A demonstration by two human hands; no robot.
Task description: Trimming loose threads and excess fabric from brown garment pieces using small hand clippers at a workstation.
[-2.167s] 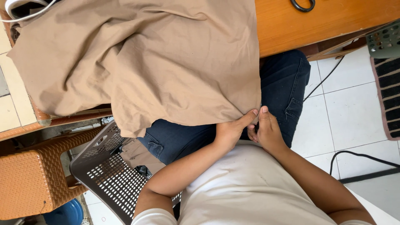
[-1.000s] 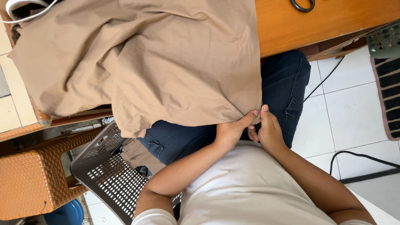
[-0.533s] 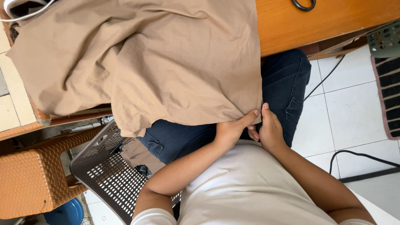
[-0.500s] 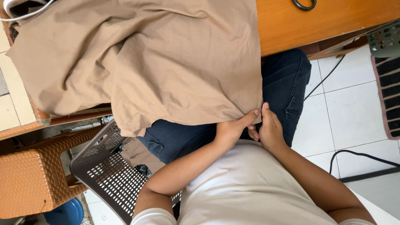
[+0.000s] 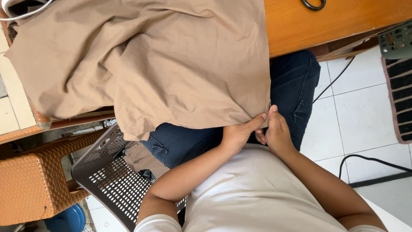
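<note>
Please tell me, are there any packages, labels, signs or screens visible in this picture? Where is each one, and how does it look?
None can be seen: no package, label, sign or screen.
The view holds only a tan cloth over a wooden table, with the left hand and right hand pinching its lower corner.

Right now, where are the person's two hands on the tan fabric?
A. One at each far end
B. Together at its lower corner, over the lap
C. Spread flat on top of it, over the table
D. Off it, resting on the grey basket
B: the left hand and right hand meet and pinch the lower corner of the tan fabric above the jeans.
</note>
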